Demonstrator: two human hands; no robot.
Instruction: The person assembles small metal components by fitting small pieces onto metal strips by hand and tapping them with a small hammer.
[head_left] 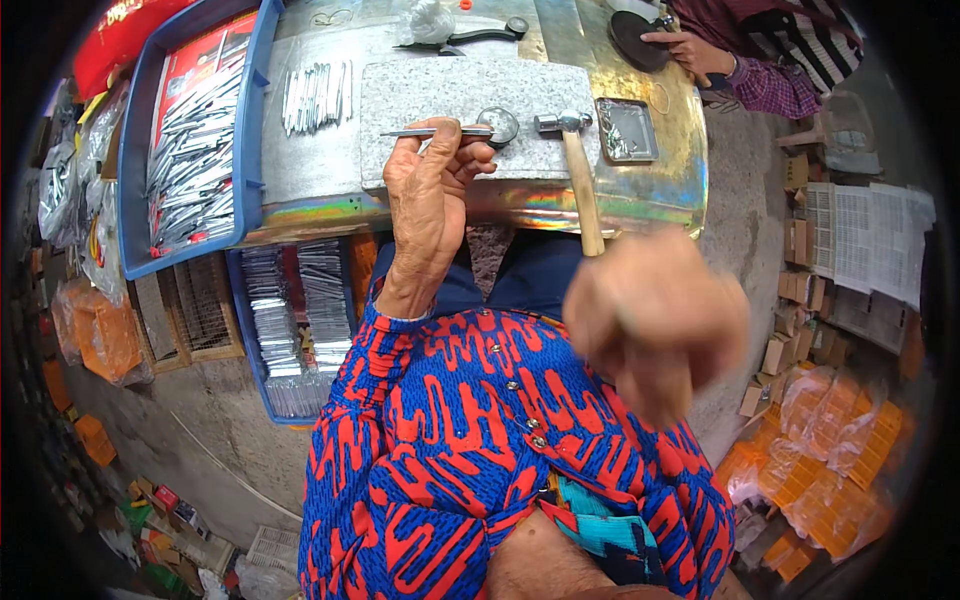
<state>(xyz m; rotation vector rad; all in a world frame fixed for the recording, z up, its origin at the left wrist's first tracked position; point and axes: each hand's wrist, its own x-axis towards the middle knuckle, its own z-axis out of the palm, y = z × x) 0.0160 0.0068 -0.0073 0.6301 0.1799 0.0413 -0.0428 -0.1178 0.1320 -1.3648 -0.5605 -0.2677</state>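
My left hand [436, 165] is closed over the stone slab, thumb and fingers pinching a thin silver metal piece [415, 132] that lies crosswise. Right at its right end is a small round dark-rimmed object [497, 127]; I cannot tell whether the two are joined. A hammer [578, 165] with a wooden handle has its metal head over the slab's right edge. Just beyond the handle's near end, my right hand [655, 320] is raised close to the camera. Motion smears its fingers, so any grip is hidden.
A blue tray [252, 130] of silver pieces stands left of a row of similar pieces [318, 97]. Right of the grey slab [400, 90] is a clear box [627, 130] of small parts. Another person's hand [690, 52] touches a dark round object [637, 42].
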